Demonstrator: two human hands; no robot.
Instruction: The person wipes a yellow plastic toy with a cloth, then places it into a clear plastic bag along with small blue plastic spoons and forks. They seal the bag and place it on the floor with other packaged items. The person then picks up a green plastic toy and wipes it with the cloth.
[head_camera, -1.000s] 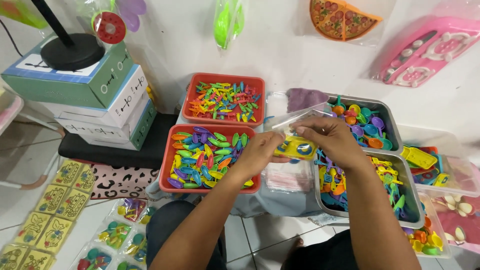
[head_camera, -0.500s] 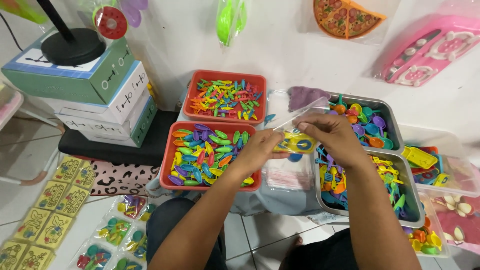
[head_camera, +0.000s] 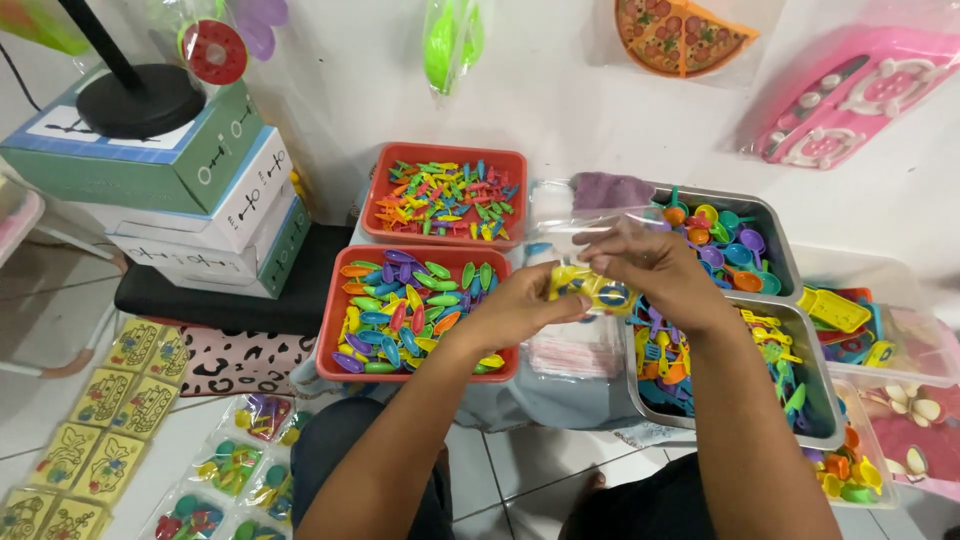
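Head camera looked down on 1 clear plastic bag (head_camera: 590, 215), held up between 2 hands just above the gap between the trays. The bag was thin and see-through, its open top rising toward 12 o'clock, and its bottom bulged with small yellow and blue toy pieces (head_camera: 590, 290); their exact count could not be told. The left hand (head_camera: 520, 310) pinched the bag's lower end from 9 o'clock, fingertips pressed together on the plastic. The right hand (head_camera: 655, 265) gripped it from 3 o'clock, fingers curled and closed over the bag's side.

At 9 o'clock of the bag sat 2 red trays: the near red tray (head_camera: 335, 345) held leaf-shaped pieces in many colours, and the far red tray (head_camera: 440, 152), at 11 o'clock, held thinner mixed pieces. At 3 o'clock stood 2 metal trays: the far metal tray (head_camera: 770, 215) with round spoon-like toys and the near metal tray (head_camera: 825, 400) with mixed small toys. Directly below the bag, at 6 o'clock, lay a stack of flat clear packets (head_camera: 575, 355). Far off at 9 o'clock, 3 boxes (head_camera: 215, 215) were stacked.
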